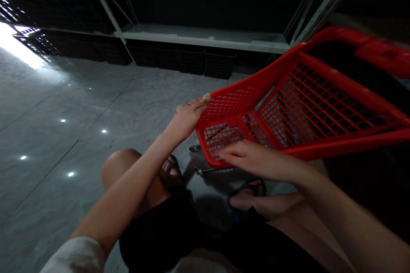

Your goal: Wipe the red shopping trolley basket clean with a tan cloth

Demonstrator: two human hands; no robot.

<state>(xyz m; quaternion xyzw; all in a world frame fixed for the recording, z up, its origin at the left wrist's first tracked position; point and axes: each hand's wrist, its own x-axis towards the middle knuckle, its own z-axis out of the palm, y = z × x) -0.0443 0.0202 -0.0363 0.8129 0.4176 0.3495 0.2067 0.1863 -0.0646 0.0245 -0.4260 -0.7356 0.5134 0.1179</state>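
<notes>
A red plastic shopping cart with lattice walls stands right of centre, its narrow end towards me. My left hand touches the far corner of that end's rim, fingers stretched out. A dark ring circles one finger, and a small pale patch shows at the fingertips. Over the near side of the rim lies my right hand, fingers extended above the basket floor. Nothing loose shows in either hand. The undersides of both hands are hidden.
Metal shelving runs across the back, with dark crates beneath its lowest shelf. Two small casters, one of them a front caster, sit under the cart near my sandalled feet. Grey concrete floor extends to the left.
</notes>
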